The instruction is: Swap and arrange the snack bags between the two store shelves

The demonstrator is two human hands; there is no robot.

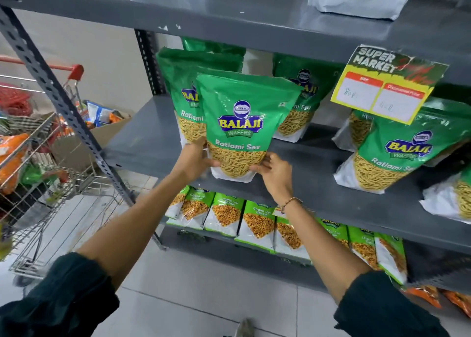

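**Two hands steadying a green Ratlami Sev bag on the middle shelf**

Dark green sleeves, pushed up the forearms, are filling the bottom corners of the view, and both bare arms are reaching up and forward toward the grey metal middle shelf (153,143). The left hand (195,162) is gripping the lower left corner of the green and white Balaji Ratlami Sev pouch (237,130), thumb lying across the front of the white base and fingers going behind it. The right hand (276,175), with a beaded bracelet (290,203) circling its wrist, is pressing its fingertips against the pouch's lower right corner, palm angled inward; whether those fingers are wrapping behind it, I cannot tell. The pouch is standing upright at the front edge of this shelf, its base touching the grey surface. Directly behind it another matching pouch (183,87) is standing, with more further back and to the right on the same shelf. A yellow price tag (382,87) is hanging above this shelf on the right. Below this shelf, a row of smaller green Chana Jor Garam packets (257,222) is leaning. Left of this shelf, a wire shopping trolley (38,158) is sitting on the tiled floor.
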